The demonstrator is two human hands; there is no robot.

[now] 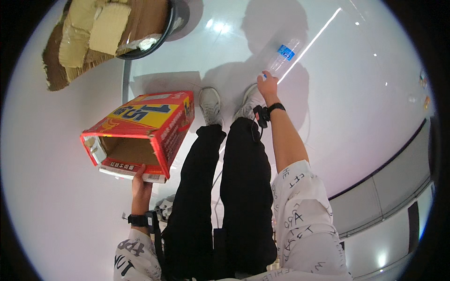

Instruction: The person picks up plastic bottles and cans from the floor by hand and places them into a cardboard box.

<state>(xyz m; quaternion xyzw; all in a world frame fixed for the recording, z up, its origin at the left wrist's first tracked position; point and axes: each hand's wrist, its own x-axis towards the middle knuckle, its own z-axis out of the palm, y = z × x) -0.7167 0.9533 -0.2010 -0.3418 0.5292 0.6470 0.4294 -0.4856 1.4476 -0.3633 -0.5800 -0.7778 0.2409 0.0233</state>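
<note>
My left hand [141,185] grips the lower flap of a red and yellow cardboard box [176,136]. The box lies tilted with its open end toward me, and I see bare brown cardboard inside. Most of the fingers on that hand are hidden under the flap. Out to the right, my right hand [268,86] is closed around the neck end of a clear plastic bottle [295,44] with a blue label. The bottle's base points away from me. Each wrist wears a black strap with a small device.
At the far left stands a black-rimmed bin [167,35] with torn brown cardboard [110,29] sticking out over its edge. My shoes [211,105] are on the shiny pale floor between the box and the bottle. Small items [424,91] lie at the far right.
</note>
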